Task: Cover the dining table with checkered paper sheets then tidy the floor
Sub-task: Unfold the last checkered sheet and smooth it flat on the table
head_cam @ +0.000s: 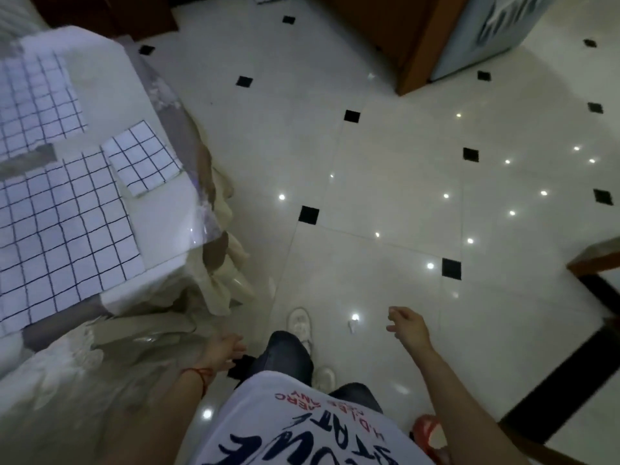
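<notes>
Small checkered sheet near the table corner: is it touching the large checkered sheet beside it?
Apart. The head view shows a strip of bare tablecloth between the small checkered sheet and the large checkered sheet.

— What's the floor like?
— Glossy pale tiles with small black diamond insets at the corners, dotted with bright reflections of ceiling lights.
— And the furniture?
— A brown wooden cabinet stands at the top, a pale blue box with blurred lettering just beside it. A dark wooden frame shows at the right edge.
</notes>
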